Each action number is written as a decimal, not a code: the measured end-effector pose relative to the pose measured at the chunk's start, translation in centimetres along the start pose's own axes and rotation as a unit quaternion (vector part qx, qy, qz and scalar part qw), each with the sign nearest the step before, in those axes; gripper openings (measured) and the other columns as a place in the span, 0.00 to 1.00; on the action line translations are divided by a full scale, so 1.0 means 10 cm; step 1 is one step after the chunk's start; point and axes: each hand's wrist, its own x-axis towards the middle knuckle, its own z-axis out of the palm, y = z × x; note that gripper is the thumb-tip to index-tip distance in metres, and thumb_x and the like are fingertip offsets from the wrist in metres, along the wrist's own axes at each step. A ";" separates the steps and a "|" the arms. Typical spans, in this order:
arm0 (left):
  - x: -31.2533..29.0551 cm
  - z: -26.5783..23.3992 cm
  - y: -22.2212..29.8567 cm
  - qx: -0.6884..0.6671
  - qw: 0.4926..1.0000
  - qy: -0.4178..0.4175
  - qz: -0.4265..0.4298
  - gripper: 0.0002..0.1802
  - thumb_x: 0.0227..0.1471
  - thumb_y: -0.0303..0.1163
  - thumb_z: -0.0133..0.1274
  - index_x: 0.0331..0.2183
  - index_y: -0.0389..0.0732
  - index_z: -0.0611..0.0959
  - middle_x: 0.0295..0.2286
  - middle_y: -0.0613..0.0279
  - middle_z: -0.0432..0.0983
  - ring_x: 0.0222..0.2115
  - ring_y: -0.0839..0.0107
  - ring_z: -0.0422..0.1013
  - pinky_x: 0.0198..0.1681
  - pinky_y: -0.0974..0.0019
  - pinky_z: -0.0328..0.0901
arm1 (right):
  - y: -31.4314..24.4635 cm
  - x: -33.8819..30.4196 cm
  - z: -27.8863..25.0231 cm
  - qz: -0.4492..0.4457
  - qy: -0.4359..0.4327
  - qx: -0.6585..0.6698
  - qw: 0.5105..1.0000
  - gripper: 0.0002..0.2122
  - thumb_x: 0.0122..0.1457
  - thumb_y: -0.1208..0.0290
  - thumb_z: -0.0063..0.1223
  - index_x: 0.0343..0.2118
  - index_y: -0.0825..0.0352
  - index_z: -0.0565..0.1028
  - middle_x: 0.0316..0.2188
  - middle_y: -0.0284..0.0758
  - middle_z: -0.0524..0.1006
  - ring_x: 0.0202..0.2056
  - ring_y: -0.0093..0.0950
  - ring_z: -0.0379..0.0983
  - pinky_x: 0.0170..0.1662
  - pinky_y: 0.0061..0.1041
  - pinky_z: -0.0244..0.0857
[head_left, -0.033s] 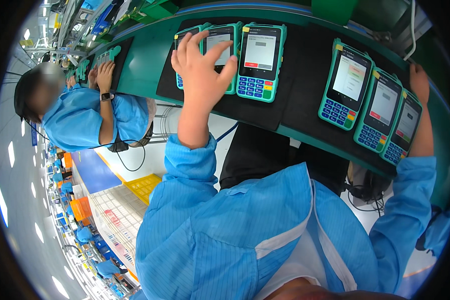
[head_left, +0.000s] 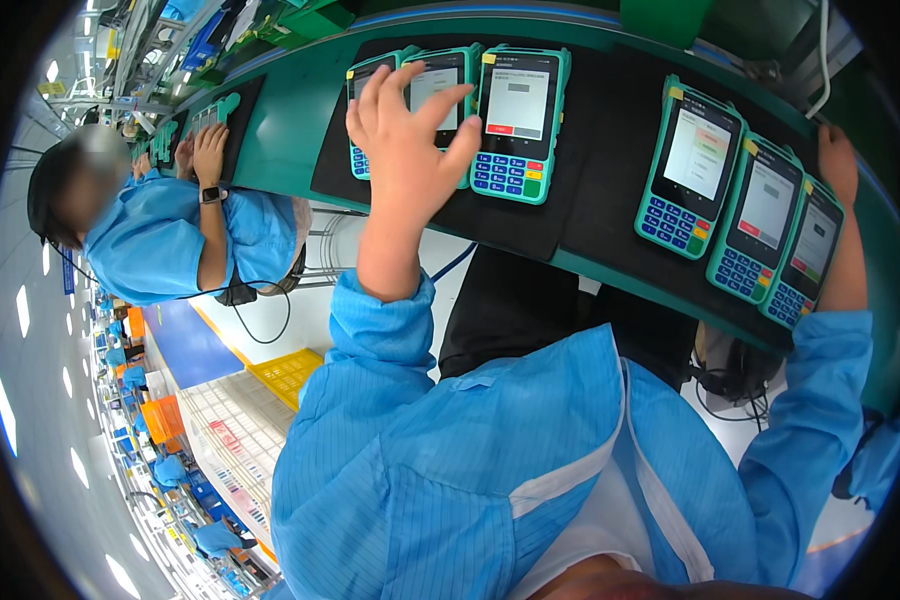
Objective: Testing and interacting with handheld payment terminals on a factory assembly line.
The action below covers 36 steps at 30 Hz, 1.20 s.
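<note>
My left hand (head_left: 407, 140) hovers with fingers spread over two green payment terminals at the left, hiding much of the leftmost terminal (head_left: 360, 160) and part of the second terminal (head_left: 438, 75). Its thumb and index finger come close to the left edge of a third terminal (head_left: 515, 120), whose screen is lit. At the far right, my right hand (head_left: 838, 170) is beside the rightmost terminal (head_left: 810, 255), seen edge-on with its fingers mostly hidden. Two more terminals overlap to the left of that one: a middle terminal (head_left: 760, 220) and a larger-looking terminal (head_left: 690, 170). All have blue keypads and yellow stickers.
The terminals lie on black mats (head_left: 600, 190) on a green bench (head_left: 290, 130). A white cable (head_left: 825, 70) hangs at the back right. To the left, a co-worker (head_left: 170, 230) in blue sits at the bench. A yellow crate (head_left: 288, 372) stands behind my left arm.
My left hand has shifted very slightly to the right, its fingers still spread. My right hand and the terminals look unmoved.
</note>
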 end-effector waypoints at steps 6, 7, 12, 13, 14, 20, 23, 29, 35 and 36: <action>-0.06 -0.06 0.45 -0.072 0.996 -0.034 0.044 0.16 0.39 0.39 0.59 0.36 0.54 0.85 0.49 0.56 0.66 0.58 0.48 0.53 0.59 0.37 0.40 | -0.08 -0.05 -0.05 -0.009 -0.005 0.017 1.000 0.22 0.62 0.55 0.35 0.44 0.69 0.73 0.43 0.53 0.74 0.48 0.49 0.69 0.51 0.42 0.63; -0.07 -0.06 0.53 -0.091 0.994 -0.042 0.047 0.17 0.39 0.39 0.59 0.36 0.54 0.85 0.49 0.56 0.66 0.57 0.48 0.53 0.59 0.38 0.40 | -0.08 -0.05 -0.05 -0.010 -0.007 0.025 1.000 0.21 0.62 0.55 0.35 0.43 0.69 0.74 0.43 0.53 0.74 0.47 0.50 0.70 0.50 0.42 0.63; -0.06 0.08 1.19 -0.204 0.972 -0.086 0.073 0.18 0.39 0.37 0.59 0.37 0.49 0.84 0.49 0.56 0.65 0.58 0.48 0.53 0.59 0.39 0.42 | -0.17 -0.09 0.03 -0.022 0.044 -0.001 0.999 0.21 0.61 0.55 0.36 0.42 0.66 0.75 0.44 0.49 0.75 0.47 0.49 0.70 0.49 0.44 0.65; -0.05 0.14 1.34 -0.215 0.970 -0.076 0.080 0.17 0.40 0.37 0.59 0.37 0.49 0.84 0.49 0.55 0.65 0.57 0.48 0.54 0.59 0.39 0.43 | -0.15 -0.08 0.03 -0.016 0.044 -0.003 0.999 0.20 0.60 0.55 0.36 0.42 0.65 0.75 0.45 0.48 0.75 0.47 0.48 0.71 0.49 0.45 0.66; -0.01 0.22 1.49 -0.231 0.967 -0.065 0.089 0.17 0.40 0.37 0.59 0.38 0.49 0.83 0.49 0.54 0.65 0.57 0.47 0.54 0.59 0.39 0.43 | -0.02 -0.05 0.07 -0.036 0.064 -0.002 0.997 0.20 0.60 0.55 0.37 0.42 0.66 0.75 0.43 0.50 0.75 0.46 0.49 0.71 0.49 0.44 0.65; 0.13 0.40 1.88 -0.180 0.977 0.019 0.114 0.15 0.40 0.37 0.59 0.34 0.45 0.83 0.51 0.48 0.66 0.58 0.46 0.55 0.56 0.35 0.43 | -0.47 -0.38 -0.20 0.011 0.090 0.001 0.996 0.16 0.58 0.60 0.45 0.33 0.70 0.77 0.34 0.52 0.77 0.39 0.49 0.74 0.45 0.44 0.67; 0.16 0.39 2.08 -0.242 0.960 0.001 0.141 0.15 0.39 0.36 0.58 0.34 0.46 0.83 0.51 0.49 0.67 0.59 0.47 0.54 0.56 0.35 0.43 | -0.46 -0.42 -0.27 0.008 0.103 0.016 0.995 0.16 0.58 0.59 0.44 0.32 0.70 0.77 0.34 0.51 0.77 0.39 0.48 0.74 0.45 0.43 0.68; 0.07 0.36 2.64 -0.291 0.931 -0.066 0.212 0.17 0.39 0.39 0.60 0.37 0.52 0.84 0.55 0.52 0.64 0.61 0.49 0.52 0.60 0.38 0.38 | -0.48 -0.37 -0.23 0.011 0.097 0.004 0.995 0.17 0.58 0.59 0.42 0.30 0.69 0.78 0.33 0.51 0.78 0.37 0.47 0.76 0.43 0.42 0.69; 0.07 0.49 2.89 -0.288 0.921 -0.089 0.247 0.19 0.39 0.42 0.61 0.38 0.54 0.84 0.55 0.48 0.62 0.61 0.48 0.49 0.59 0.33 0.37 | -0.46 -0.39 -0.24 0.006 0.099 -0.001 0.995 0.17 0.58 0.59 0.42 0.29 0.68 0.78 0.31 0.50 0.79 0.35 0.46 0.76 0.41 0.42 0.70; 0.07 0.51 2.91 -0.281 0.923 -0.089 0.247 0.19 0.39 0.43 0.61 0.38 0.54 0.84 0.55 0.48 0.62 0.61 0.48 0.49 0.59 0.32 0.37 | -0.47 -0.39 -0.24 -0.001 0.097 0.001 0.995 0.17 0.58 0.59 0.42 0.29 0.68 0.78 0.31 0.50 0.79 0.35 0.46 0.77 0.41 0.42 0.70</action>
